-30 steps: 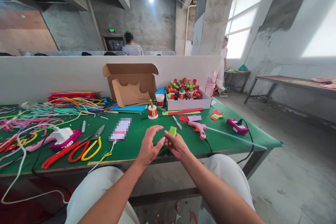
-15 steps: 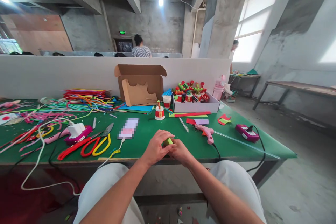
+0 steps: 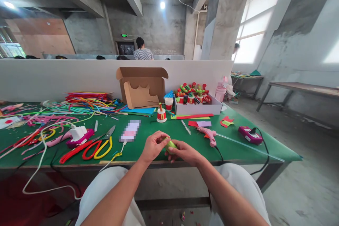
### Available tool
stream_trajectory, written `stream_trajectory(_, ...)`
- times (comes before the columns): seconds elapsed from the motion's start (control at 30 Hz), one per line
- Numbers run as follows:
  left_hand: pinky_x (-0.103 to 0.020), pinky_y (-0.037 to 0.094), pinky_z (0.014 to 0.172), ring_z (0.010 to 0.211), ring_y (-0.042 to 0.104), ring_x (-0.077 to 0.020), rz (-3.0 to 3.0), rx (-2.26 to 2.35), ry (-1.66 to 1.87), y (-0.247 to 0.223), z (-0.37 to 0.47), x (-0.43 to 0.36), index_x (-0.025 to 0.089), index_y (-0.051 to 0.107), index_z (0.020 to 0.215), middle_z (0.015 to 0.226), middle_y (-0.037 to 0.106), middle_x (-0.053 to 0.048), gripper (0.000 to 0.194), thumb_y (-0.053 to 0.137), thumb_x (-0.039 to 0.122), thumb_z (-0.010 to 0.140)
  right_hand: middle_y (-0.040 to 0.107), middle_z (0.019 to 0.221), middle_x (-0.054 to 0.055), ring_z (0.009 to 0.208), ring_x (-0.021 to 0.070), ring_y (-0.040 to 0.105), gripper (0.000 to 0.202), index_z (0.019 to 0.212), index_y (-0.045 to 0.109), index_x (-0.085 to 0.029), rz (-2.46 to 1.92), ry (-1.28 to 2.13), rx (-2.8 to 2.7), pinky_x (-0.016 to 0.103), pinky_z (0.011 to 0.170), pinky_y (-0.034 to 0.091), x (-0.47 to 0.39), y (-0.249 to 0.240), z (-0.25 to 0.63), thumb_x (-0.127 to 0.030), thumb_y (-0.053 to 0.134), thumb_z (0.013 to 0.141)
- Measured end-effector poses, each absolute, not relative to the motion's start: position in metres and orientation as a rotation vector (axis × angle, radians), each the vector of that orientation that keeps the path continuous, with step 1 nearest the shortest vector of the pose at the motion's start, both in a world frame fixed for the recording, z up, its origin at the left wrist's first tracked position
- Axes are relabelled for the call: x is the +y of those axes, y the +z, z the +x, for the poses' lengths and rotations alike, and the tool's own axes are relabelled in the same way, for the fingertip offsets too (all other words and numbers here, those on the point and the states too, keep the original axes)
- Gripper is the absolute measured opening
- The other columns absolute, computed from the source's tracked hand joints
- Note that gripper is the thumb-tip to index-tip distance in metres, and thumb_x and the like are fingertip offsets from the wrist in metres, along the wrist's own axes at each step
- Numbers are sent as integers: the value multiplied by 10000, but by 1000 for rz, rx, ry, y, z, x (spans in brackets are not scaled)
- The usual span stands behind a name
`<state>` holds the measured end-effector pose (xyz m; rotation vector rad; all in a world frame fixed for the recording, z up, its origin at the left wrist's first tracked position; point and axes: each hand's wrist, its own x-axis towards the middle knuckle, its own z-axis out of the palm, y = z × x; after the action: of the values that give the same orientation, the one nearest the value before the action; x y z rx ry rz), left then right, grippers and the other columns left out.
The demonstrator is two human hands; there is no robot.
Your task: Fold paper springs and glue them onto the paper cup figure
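Note:
Over the front edge of the green table (image 3: 148,148), both hands meet around a small light-green piece (image 3: 171,145) that looks like curled or folded paper. The fingertips of my left hand (image 3: 154,146) pinch its upper left end. My right hand (image 3: 185,152) wraps it from the right, thumb on top; fingers cover part of it. Beyond the hands stands a red-and-white paper cup figure (image 3: 161,113), upside down, with a coiled top and green coiled arms. A pink glue gun (image 3: 209,135) lies right of my right hand, near a white pen (image 3: 185,127).
Left lie scissors (image 3: 99,148), red-handled pliers (image 3: 79,150), a phone (image 3: 130,130) on a cable and a pile of pipe cleaners (image 3: 84,104). A white box (image 3: 198,108) of cup figures and an open cardboard box (image 3: 143,90) stand behind. A purple power socket (image 3: 249,135) sits right.
My fingers have shifted on the green piece, and more of it shows. My left hand has moved slightly left, and the right hand's fingers now reach beneath the piece.

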<state>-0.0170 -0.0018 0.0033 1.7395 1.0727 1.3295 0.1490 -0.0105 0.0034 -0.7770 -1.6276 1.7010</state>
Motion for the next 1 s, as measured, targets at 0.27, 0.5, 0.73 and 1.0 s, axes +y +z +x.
stream_trajectory(0.27,-218,362,531,566,464,-105,1645,979,1225,2,-15,-3,162,657,759,642,553,18,268,680,418,686,573,682,-32,573,108,625,472,909,559,-165,-829,1674,-1599,221,520,509,-3,-8,150,-572,696,714)
stream_trajectory(0.5,-207,325,483,503,431,-91,1537,1044,1217,0,-16,2,164,649,730,546,527,43,279,713,421,643,597,837,-7,626,115,595,389,906,556,-200,-903,1400,-1597,233,503,517,-3,-6,149,-466,728,680)
stream_trajectory(0.73,-220,410,515,554,513,-118,1354,1049,1256,2,-15,1,166,666,784,592,598,19,319,748,421,609,565,680,-30,526,101,511,219,934,593,-204,-969,1109,-1648,221,472,465,-1,-10,145,-342,607,764)
stream_trajectory(1.0,-229,416,524,549,507,-99,1139,985,1291,2,-17,4,161,650,749,646,601,18,362,801,423,551,612,1098,51,695,120,567,427,1081,622,-243,-927,925,-1654,223,553,497,2,-14,147,-271,712,665)
